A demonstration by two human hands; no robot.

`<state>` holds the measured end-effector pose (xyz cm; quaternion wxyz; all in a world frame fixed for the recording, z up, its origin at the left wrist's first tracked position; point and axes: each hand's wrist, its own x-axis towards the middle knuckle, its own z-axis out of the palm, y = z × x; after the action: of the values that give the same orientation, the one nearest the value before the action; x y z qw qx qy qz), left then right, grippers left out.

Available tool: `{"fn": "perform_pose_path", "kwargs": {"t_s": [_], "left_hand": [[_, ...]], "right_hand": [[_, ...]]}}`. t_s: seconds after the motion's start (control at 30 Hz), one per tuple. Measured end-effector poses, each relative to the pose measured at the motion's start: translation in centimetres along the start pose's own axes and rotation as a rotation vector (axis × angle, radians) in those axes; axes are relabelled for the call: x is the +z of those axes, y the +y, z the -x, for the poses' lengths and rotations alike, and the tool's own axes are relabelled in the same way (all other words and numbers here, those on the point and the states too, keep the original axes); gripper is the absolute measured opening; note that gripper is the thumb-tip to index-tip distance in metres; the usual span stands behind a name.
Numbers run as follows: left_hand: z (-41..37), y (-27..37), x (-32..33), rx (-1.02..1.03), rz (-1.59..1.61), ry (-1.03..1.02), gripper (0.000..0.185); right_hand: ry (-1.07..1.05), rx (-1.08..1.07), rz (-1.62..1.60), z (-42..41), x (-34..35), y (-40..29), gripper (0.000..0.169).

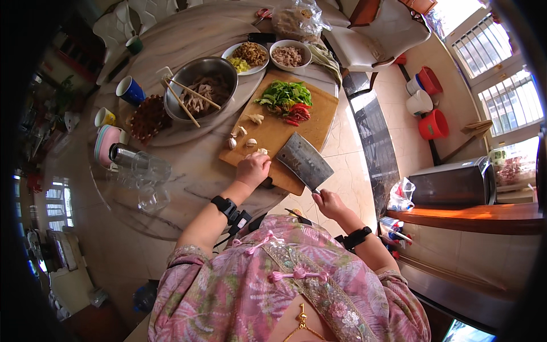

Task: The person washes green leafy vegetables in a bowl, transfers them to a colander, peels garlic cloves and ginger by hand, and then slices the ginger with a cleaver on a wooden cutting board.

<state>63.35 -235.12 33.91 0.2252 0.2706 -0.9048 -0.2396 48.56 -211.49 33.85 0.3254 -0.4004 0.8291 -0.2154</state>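
Note:
My right hand point(331, 203) grips the handle of a cleaver point(304, 160), whose wide dark blade lies over the right part of a wooden cutting board point(282, 137). Near the board's left edge, my left hand point(254, 169) has its fingertips at a garlic clove point(263, 151); whether they pinch it cannot be told. Several other cloves point(251, 142) and a piece of ginger point(255, 119) lie further up the board. Beyond them are cut green peppers point(286, 93) and sliced red chillies point(298, 113).
Left of the board, a steel bowl point(201, 89) holds sliced meat and wooden chopsticks point(183, 104). Behind the board stand a plate point(245, 57) of chopped food and a white bowl point(290, 55) of minced meat. Glass cups point(154, 166) and a blue cup point(130, 90) stand on the marble table's left.

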Motion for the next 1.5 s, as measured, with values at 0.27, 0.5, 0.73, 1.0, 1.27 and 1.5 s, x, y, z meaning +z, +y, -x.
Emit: {"fn": "perform_pose_path", "kwargs": {"t_s": [0.27,0.5,0.73,1.0,1.27,1.5], "left_hand": [[-1.5,1.9,2.3,0.162,0.003,-0.032,0.009],[-3.1,3.2,6.7,0.326,-0.093,-0.105,0.011],[-5.6,-2.4,4.9,0.216,-0.368,-0.026,0.011],[-8.9,-4.6,-1.0,-0.048,-0.291,0.212,0.011],[-6.5,-6.4,-3.5,-0.052,-0.328,-0.136,0.009],[-6.6,-2.8,-2.2,0.143,-0.156,0.159,0.002]], "right_hand": [[-0.099,0.187,-0.747,1.2,-4.5,-1.9,0.036],[-0.018,0.345,-0.765,2.6,-4.1,-0.3,0.037],[0.0,0.379,-0.729,3.1,-3.8,0.6,0.034],[-0.005,0.338,-0.667,3.2,-4.1,-0.2,0.031],[-0.032,0.344,-0.571,3.6,-4.4,-0.8,0.031],[-0.029,0.324,-0.552,3.4,-4.7,-1.5,0.031]]}}
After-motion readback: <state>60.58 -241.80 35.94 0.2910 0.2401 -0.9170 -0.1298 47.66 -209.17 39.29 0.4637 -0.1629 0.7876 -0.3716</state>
